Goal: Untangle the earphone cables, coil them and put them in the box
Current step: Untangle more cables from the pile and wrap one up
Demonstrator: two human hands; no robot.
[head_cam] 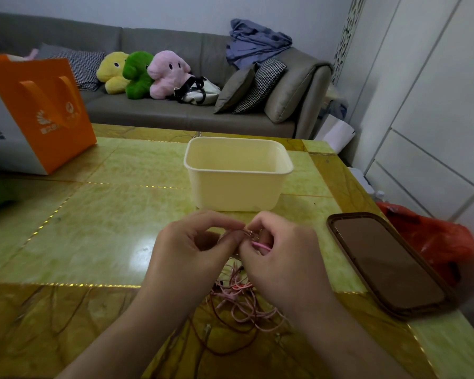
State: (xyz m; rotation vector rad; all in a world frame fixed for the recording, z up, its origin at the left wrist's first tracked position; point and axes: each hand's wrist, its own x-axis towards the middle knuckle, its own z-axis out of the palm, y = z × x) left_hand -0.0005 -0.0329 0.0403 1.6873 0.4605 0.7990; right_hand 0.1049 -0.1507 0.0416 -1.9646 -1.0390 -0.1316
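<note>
A tangle of thin pink and dark red earphone cables (237, 302) lies on the green table near its front edge, partly under my wrists. My left hand (189, 247) and my right hand (282, 250) meet above it, and both pinch a raised part of the cables (259, 244) between thumb and fingertips. A cream plastic box (238, 173) stands open just beyond my hands. Nothing shows inside it from here.
A dark brown lid (389, 263) lies flat at the right, beside a red plastic bag (435, 236) off the table edge. An orange and white paper bag (36, 113) stands at the back left. A grey sofa with plush toys (143, 75) runs behind the table.
</note>
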